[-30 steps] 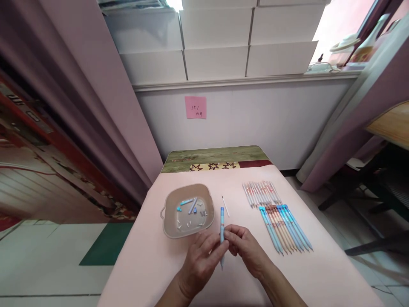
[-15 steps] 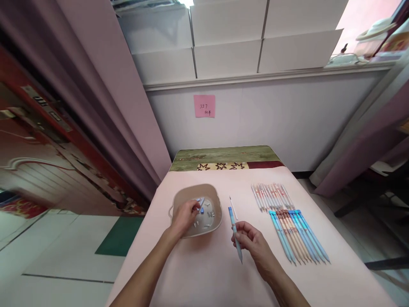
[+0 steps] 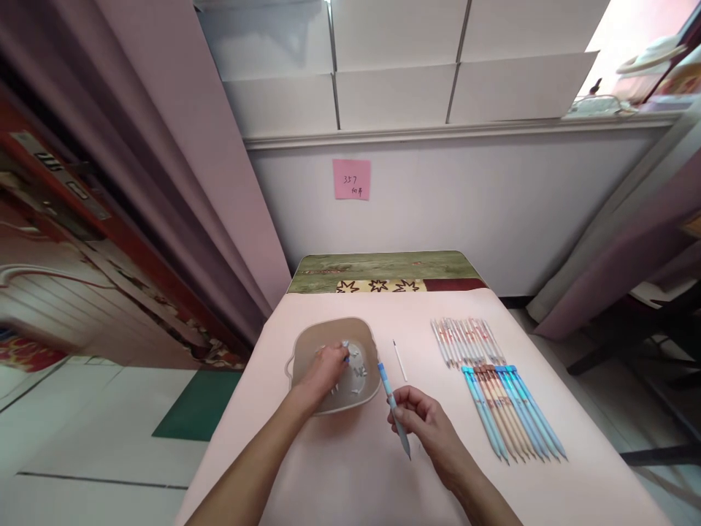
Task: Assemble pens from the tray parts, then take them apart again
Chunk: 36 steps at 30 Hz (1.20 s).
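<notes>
My right hand (image 3: 419,418) grips a blue pen (image 3: 388,380) by the middle of its barrel, tip slanting down towards me and blue top end pointing away. Inside a beige basin (image 3: 307,337), my left hand (image 3: 327,369) has its fingers pinched at a small blue piece (image 3: 347,359), mostly covered by the fingertips. Several small pale pieces (image 3: 360,371) lie on the basin's floor beside that hand. Just beyond the right hand, a thin white pen refill (image 3: 400,359) with a dark tip rests on the table.
On the right lies a row of blue and brown pens (image 3: 512,413), tips towards me. Behind it is a row of pale refills with reddish marks (image 3: 468,342). A pink note (image 3: 351,180) is stuck to the wall behind the table (image 3: 339,467).
My left hand has shifted a little to the right in the basin, over the blue piece. My right hand has moved slightly left with the pen, whose top now nears the basin's rim.
</notes>
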### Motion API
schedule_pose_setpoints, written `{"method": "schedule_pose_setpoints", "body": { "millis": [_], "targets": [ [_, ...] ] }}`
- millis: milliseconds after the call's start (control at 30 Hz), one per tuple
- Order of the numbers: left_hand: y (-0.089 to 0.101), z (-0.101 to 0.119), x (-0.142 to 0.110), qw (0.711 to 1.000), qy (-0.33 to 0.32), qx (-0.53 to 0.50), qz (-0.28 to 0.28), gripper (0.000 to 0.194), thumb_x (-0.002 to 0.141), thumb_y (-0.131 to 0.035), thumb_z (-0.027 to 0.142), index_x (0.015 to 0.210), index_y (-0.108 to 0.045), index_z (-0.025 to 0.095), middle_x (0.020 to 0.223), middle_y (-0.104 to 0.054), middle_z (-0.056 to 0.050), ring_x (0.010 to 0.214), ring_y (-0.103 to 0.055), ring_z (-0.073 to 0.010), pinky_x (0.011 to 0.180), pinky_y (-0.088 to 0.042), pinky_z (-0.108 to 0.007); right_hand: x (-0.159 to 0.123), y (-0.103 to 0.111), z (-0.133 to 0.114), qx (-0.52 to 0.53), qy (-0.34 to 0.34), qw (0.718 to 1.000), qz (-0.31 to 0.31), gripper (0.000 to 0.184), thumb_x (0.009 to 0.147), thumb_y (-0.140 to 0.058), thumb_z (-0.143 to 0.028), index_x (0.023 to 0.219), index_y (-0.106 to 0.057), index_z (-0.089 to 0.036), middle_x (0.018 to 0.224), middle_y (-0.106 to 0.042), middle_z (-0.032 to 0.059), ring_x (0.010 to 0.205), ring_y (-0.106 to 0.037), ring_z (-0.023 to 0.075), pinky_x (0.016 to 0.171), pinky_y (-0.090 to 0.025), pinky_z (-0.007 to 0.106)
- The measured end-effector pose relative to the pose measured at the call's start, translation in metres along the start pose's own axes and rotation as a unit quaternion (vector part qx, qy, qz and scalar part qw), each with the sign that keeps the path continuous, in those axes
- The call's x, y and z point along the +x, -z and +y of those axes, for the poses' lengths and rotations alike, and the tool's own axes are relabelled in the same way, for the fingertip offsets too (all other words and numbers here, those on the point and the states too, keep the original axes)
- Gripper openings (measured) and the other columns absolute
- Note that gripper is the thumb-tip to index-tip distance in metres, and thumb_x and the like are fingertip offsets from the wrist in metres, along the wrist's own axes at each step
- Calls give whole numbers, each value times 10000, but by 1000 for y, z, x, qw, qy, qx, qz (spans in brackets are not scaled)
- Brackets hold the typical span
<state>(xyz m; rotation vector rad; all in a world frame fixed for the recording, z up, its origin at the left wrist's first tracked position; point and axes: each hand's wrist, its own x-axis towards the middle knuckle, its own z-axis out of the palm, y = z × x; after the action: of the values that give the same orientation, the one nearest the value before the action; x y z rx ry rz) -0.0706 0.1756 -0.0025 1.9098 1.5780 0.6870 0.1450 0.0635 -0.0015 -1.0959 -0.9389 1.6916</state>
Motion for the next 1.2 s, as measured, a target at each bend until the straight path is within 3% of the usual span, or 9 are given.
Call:
{"method": "schedule_pose_setpoints", "body": {
  "millis": [67,100,200,233,300,500,967,1067,1200],
  "targets": [
    [4,14,-8,996,7,-86,-10,155,762,-620,304,834,-689,185,855,-697,-77,799,-636,-208,762,-469,-319,1,-2,0,-19,17,1000,9,274,741,-703,-408,869,-623,-179,737,-622,23,702,-559,156,689,-432,281],
    [5,21,-13,979,40,-199,-16,226,794,-603,343,914,-681,168,883,-704,-93,795,-645,-205,757,-485,-327,2,-2,1,-29,25,999,12,271,739,-703,-407,862,-626,-178,738,-617,23,699,-555,156,681,-429,279],
    [7,42,-30,866,147,-478,-28,331,779,-660,407,975,-663,141,914,-718,-110,787,-674,-204,778,-518,-357,3,-4,3,-59,44,997,11,261,738,-700,-403,849,-638,-175,746,-609,22,680,-537,149,644,-414,266],
    [7,47,-35,840,164,-517,-30,339,754,-697,399,964,-667,135,912,-722,-113,788,-680,-205,782,-522,-356,3,-5,4,-69,47,996,9,254,743,-696,-400,846,-643,-174,747,-608,22,675,-531,145,634,-408,262],
    [7,53,-42,814,184,-550,-31,347,710,-752,371,942,-677,124,898,-729,-117,790,-685,-206,781,-528,-348,4,-7,5,-82,53,995,7,245,752,-687,-398,842,-651,-173,747,-611,24,670,-523,143,619,-402,258],
    [6,57,-51,809,185,-557,-36,339,681,-778,370,888,-691,116,857,-733,-107,746,-684,-196,744,-539,-335,0,-10,7,-86,45,995,16,258,744,-691,-412,846,-661,-177,705,-601,12,646,-515,139,589,-396,249],
    [0,64,-74,836,171,-521,-42,296,671,-776,387,823,-731,138,839,-715,-90,761,-659,-197,737,-545,-344,-18,-15,8,-121,71,990,20,264,756,-682,-420,845,-660,-173,681,-586,1,604,-489,126,551,-364,236],
    [-5,67,-80,833,164,-527,-37,294,670,-776,388,818,-730,138,835,-708,-83,764,-649,-189,741,-543,-339,-24,-14,14,-184,94,978,34,238,785,-656,-411,853,-655,-183,713,-613,13,611,-511,134,554,-386,243],
    [-17,69,-87,837,156,-522,-41,288,677,-779,362,845,-733,132,845,-713,-85,769,-642,-177,761,-529,-325,-34,-14,24,-284,152,942,94,167,813,-610,-369,816,-647,-206,779,-638,39,677,-584,169,579,-452,256]
  ]
}}
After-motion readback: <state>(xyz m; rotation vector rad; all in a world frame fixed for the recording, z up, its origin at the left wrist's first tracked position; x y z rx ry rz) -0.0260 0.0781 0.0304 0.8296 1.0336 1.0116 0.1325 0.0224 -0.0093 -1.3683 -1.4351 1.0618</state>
